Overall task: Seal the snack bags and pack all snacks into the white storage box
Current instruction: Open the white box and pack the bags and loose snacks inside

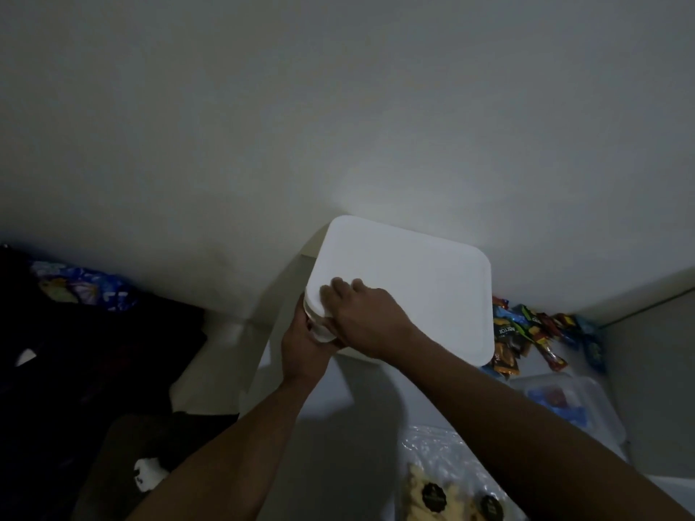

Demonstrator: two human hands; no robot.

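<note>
R hand: your right hand point(361, 317) lies flat on the lid point(406, 287) at its near-left corner, fingers together, pressing down, not clamped round anything.
L hand: your left hand point(304, 342) is curled on the white storage box point(319, 330) just under that corner, thumb side on the wall, gripping it.
Box: sits on the pale surface point(338, 426) vs. the wall, lid on top; body mostly hidden under lid.
Key relation: both hands meet at one corner; rest of the lid runs away from you to the upper right, long axis slanting that way. R hand nearer the far edges.
Step (my guess): lid's got to come off or open before packing.
Snacks: loose snack packets point(534, 332) piled right of the box, touching/just beside it; more packets point(81, 287) far left, well apart.
Nearby: clear container point(571, 400) to the right; bag w/ dark round stickers point(451, 490) nearest you.
Writing: too small/dim to read.
</note>
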